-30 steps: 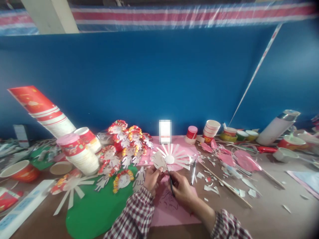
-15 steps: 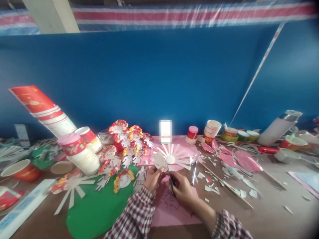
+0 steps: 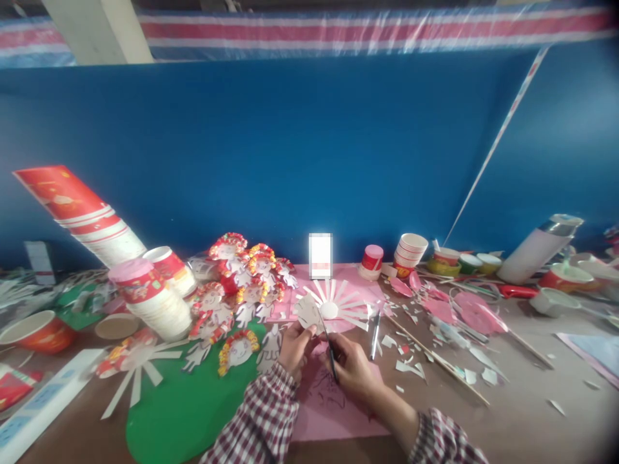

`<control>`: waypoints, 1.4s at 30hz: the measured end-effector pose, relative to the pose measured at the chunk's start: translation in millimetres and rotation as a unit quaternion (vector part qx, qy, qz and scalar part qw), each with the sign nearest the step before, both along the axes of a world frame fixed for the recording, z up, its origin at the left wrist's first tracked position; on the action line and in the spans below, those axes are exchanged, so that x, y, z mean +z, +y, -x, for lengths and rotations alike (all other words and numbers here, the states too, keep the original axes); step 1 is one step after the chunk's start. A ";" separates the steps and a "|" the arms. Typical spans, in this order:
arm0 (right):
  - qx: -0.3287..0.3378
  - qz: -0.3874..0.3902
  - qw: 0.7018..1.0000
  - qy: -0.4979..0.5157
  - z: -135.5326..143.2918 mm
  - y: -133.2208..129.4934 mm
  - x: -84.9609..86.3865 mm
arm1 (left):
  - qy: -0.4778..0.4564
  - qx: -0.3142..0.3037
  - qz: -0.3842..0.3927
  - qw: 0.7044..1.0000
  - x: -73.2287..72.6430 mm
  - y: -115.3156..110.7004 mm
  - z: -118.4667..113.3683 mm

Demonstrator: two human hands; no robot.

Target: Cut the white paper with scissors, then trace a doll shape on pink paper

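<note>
While the left hand (image 3: 296,347) pinched a card piece (image 3: 307,310) by its lower edge, lower centre of the frame, the right hand (image 3: 356,368) was closed round dark scissors (image 3: 331,357) whose tip met the card's right edge; the hands were close together, and whether their fingertips touched could not be told. Card piece: pale grey, thin, rounded outline; held up off the tabletop (image 3: 532,412), presumably to leave the blade room and the edge in sight. Scissors: slim; parting of the blades not discernible. Pink sheet (image 3: 314,422), beneath the hands: flat, with dark pen-like marks; likely a working surface. Rayed paper cutout (image 3: 330,310), just beyond the card: white, round centre, straight strips fanned outward; spread flat, perhaps against creasing. Pen (image 3: 375,336), right of it: slender, slanted, seemingly kept within reach. Paper dolls (image 3: 242,351), left of centre: flat figures, ruffled red and yellow borders; clustered, apparently to save room. Green sheet (image 3: 178,422), lower left: smooth, curved outline. Cup stack (image 3: 164,312), left: paper, pink-topped, probably nested for compactness. Wooden stick (image 3: 447,367), lower right: straight, thin, near jagged paper scraps (image 3: 410,368).
</note>
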State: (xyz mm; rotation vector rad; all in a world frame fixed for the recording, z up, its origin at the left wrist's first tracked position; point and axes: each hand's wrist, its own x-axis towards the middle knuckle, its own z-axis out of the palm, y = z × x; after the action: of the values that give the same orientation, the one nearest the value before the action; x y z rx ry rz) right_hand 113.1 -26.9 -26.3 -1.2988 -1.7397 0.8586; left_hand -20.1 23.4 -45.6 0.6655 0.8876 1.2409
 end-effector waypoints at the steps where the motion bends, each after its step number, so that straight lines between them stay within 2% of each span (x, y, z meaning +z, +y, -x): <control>1: 0.000 -0.001 1.000 0.002 -0.1 0.0 0.4 | -0.001 -0.001 -0.001 1.000 -0.8 0.2 0.1; 7: 0.003 -0.004 1.000 0.010 -1.2 0.5 1.2 | -0.003 -0.013 0.009 1.000 -4.9 1.2 0.5; 14: 0.001 0.006 1.000 0.009 -0.6 1.1 -0.4 | 0.022 -0.010 -0.001 1.000 -1.6 -0.2 0.8; 21: -0.008 -0.006 1.000 0.008 -3.6 3.6 -0.4 | 0.010 -0.008 0.014 1.000 0.6 -0.3 -0.9; 30: 0.002 0.002 1.000 -0.007 -1.8 1.0 2.0 | 0.001 -0.013 0.008 1.000 -3.6 0.8 0.6; 37: -0.011 -0.023 1.000 0.005 -3.8 3.2 -2.3 | 0.024 -0.007 0.014 1.000 0.5 -1.2 -0.9; 42: -0.010 -0.020 1.000 0.004 -2.0 1.3 -2.7 | 0.021 -0.008 0.008 1.000 -1.7 0.0 0.3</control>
State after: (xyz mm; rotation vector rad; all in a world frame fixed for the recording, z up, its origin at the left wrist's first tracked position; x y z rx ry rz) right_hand 115.0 -25.5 -29.0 -1.2823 -1.7262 0.8138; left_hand -20.4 23.5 -47.3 0.6860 0.9248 1.2079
